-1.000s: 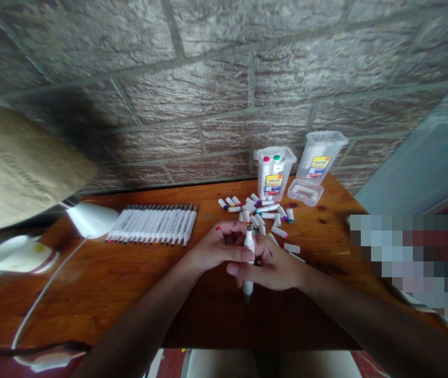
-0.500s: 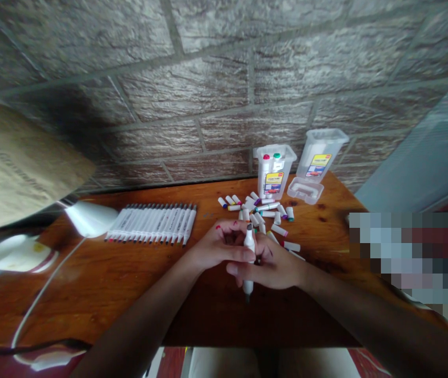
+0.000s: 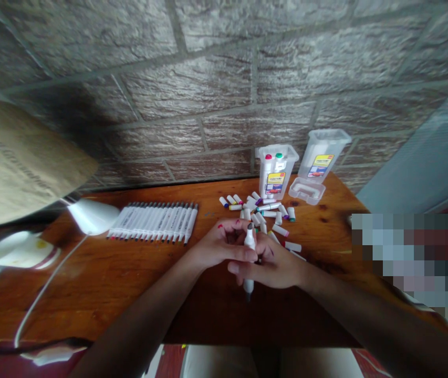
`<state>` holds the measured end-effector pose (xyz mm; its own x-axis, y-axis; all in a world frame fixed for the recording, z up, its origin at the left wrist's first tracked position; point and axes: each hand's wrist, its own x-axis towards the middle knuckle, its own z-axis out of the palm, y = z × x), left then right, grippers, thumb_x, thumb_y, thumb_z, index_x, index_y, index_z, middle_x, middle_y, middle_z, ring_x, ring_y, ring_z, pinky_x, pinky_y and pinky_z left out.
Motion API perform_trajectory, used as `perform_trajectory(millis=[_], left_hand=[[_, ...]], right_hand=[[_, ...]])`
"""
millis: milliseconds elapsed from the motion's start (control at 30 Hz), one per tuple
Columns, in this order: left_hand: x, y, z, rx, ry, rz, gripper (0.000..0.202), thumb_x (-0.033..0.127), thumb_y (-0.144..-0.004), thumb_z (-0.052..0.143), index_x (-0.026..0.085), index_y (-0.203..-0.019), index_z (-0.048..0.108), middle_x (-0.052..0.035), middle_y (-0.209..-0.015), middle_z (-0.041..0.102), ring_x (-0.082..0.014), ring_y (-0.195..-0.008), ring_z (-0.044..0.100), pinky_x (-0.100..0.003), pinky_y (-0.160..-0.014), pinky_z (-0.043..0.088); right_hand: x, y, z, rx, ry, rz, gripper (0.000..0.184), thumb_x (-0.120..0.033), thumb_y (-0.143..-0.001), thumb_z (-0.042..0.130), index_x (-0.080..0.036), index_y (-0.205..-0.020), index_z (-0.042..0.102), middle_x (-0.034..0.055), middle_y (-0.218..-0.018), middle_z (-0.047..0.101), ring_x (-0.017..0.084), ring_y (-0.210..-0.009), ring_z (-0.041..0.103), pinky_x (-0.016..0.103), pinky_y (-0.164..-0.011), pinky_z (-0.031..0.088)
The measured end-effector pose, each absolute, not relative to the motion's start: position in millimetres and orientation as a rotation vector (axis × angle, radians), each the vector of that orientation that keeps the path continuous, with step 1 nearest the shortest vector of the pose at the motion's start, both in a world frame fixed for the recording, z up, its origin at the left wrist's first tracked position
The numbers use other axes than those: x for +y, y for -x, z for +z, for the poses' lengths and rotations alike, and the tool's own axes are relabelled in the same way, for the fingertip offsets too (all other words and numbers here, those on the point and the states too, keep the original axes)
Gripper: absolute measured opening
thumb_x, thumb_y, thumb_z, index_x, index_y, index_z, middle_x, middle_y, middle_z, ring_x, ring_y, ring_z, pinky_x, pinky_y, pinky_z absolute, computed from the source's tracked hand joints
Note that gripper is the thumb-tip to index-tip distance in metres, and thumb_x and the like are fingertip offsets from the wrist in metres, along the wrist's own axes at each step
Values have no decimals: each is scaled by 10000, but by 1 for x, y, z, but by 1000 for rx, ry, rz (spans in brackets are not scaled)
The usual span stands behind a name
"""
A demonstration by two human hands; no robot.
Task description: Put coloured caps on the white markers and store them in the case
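Note:
A white double-ended marker (image 3: pixel 249 242) stands nearly upright between my hands, both of its dark tips uncapped. My left hand (image 3: pixel 224 245) pinches it from the left, with red ink spots on the fingers. From the right, my right hand (image 3: pixel 277 265) grips the same marker, its thumb lying across the barrel. Just beyond my hands lie many loose marker caps (image 3: pixel 281 230), white with coloured ends. To the left, a tight row of uncapped white markers (image 3: pixel 155 221) lies side by side on the wooden table (image 3: pixel 105 283).
A clear plastic case (image 3: pixel 278 170) holding red- and green-capped markers stands near the wall. Beside it is another clear case (image 3: pixel 323 152) with its lid (image 3: pixel 306 190) open. At the left are a lamp (image 3: pixel 92 216), its white cable (image 3: pixel 50 283) and a white cup (image 3: pixel 22 251).
The view has shifted very slightly. Both hands keep the same hold on the marker, and nothing on the table has visibly moved.

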<state>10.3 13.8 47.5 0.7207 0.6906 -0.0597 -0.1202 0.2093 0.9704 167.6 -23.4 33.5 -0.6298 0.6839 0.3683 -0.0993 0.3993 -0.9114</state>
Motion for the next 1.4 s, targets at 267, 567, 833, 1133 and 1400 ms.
perform_trajectory(millis=[267,567,833,1133,1400], left_hand=[[14,-12,49,583,-1245,609,549,487,-459,921,138,-695,570,54,-560,524,-48,-490,453,-167,-464,341],[13,-12,47,577,-1244,620,544,513,-493,905,136,-719,585,46,-578,541,-55,-490,470,-177,-460,339],[14,-12,48,543,-1251,618,494,518,-544,886,125,-722,646,15,-621,596,-81,-554,541,-193,-544,432],[13,-12,47,551,-1232,611,480,510,-541,891,126,-746,690,0,-647,641,-87,-559,562,-188,-536,436],[13,-11,47,535,-1230,618,450,516,-569,876,137,-752,719,-24,-689,677,-136,-661,624,-236,-666,491]], right_hand=[[-24,-168,33,-1913,514,1289,384,-360,-936,602,-119,-648,683,14,-564,639,72,-520,556,161,-507,439],[-23,-168,31,-1898,526,1314,363,-344,-936,606,-116,-665,684,23,-579,654,85,-544,579,174,-524,447],[-25,-168,30,-1882,576,1344,417,-404,-957,566,-126,-662,665,18,-579,649,86,-538,577,181,-521,452],[-26,-168,38,-1897,584,1317,426,-408,-950,574,-138,-629,653,14,-565,628,90,-546,570,191,-538,459],[-27,-168,38,-1876,590,1353,432,-457,-929,592,-144,-638,653,10,-568,630,89,-533,565,188,-513,453]])
